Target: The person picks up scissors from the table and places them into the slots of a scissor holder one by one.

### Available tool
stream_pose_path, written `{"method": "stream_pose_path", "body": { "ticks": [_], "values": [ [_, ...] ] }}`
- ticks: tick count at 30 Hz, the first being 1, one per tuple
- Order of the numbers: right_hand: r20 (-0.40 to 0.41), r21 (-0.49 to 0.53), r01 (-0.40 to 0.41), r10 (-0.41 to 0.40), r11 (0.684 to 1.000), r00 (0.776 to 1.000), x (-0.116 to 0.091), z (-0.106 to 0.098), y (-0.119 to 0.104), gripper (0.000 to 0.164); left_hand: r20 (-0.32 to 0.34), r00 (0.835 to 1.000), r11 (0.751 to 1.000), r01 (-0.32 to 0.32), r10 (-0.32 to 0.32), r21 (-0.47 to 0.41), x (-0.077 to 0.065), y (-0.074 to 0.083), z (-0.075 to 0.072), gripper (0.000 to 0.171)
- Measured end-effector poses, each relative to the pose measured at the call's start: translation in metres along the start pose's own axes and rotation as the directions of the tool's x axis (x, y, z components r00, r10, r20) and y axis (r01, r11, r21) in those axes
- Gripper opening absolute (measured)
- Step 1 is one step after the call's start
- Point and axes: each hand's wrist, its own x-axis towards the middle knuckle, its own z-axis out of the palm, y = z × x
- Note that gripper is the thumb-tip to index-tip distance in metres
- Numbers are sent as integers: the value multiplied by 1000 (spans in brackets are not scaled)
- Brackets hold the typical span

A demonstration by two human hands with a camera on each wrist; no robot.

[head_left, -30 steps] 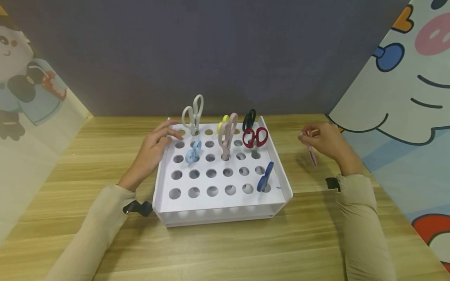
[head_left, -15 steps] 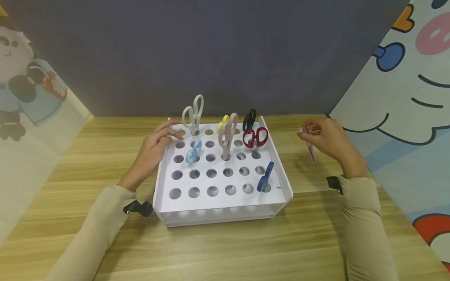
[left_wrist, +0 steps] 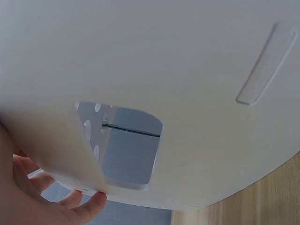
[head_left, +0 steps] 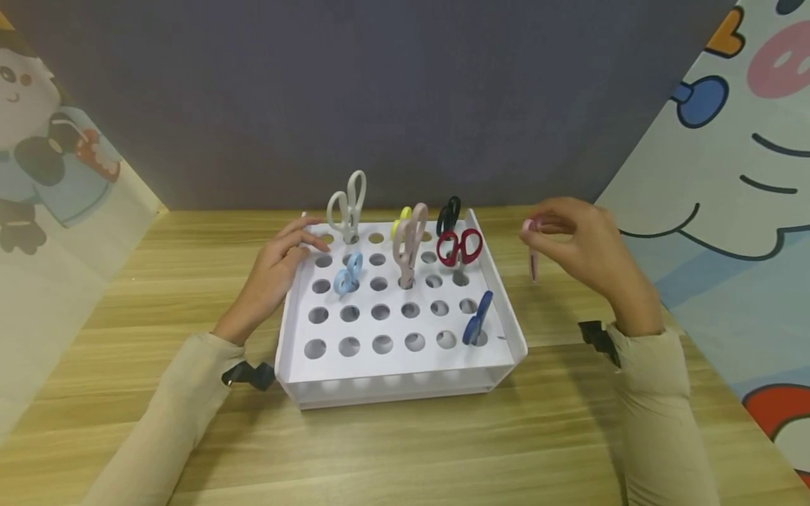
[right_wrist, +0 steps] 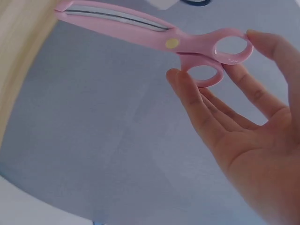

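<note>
My right hand [head_left: 585, 242] is raised off the table to the right of the white rack. It pinches pink scissors [right_wrist: 197, 44] by their handle loops, thumb on one and fingertips at the other, and the blades point down [head_left: 534, 267] in the head view. My left hand [head_left: 272, 270] rests on the left wall of the white rack [head_left: 395, 362], fingers reaching over its top edge. In the left wrist view its fingertips [left_wrist: 96, 199] touch the edge of that white side panel.
Several scissors stand in the rack's holes: white [head_left: 348, 211], light blue [head_left: 348, 274], yellow [head_left: 401, 221], pale pink [head_left: 411, 242], black [head_left: 448, 216], red [head_left: 459, 248] and dark blue [head_left: 478, 320]. A grey panel [head_left: 380, 105] rises behind the wooden table [head_left: 405, 457].
My right hand has lifted and shifted left toward the rack with the pink scissors, which now hang more upright. My left hand and the rack have stayed put.
</note>
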Motion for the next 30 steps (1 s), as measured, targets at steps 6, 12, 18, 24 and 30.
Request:
{"method": "stream_pose_path", "body": {
  "ticks": [6, 12, 18, 24, 30],
  "values": [
    [-73, 45, 95, -92, 994, 993, -7, -7, -26, 25, 0, 1000, 1000, -6, 6, 0, 0, 0, 0, 25],
    [-142, 59, 188, -178, 980, 974, -15, -18, -68, 21, -2, 1000, 1000, -3, 3, 4, 0, 0, 0, 25],
    [-218, 36, 270, -256, 962, 942, -23, -26, -95, 23, -4, 1000, 1000, -10, 10, -2, 0, -1, 0, 25],
    [-287, 87, 344, -307, 935, 907, -30, -32, -122, 24, -3, 1000, 1000, -13, 13, -9, 0, -2, 0, 26],
    [-375, 152, 431, -352, 889, 858, -34, -29, -133, 25, -5, 1000, 1000, -16, 15, -4, 0, -2, 0, 26]
  ]
}}
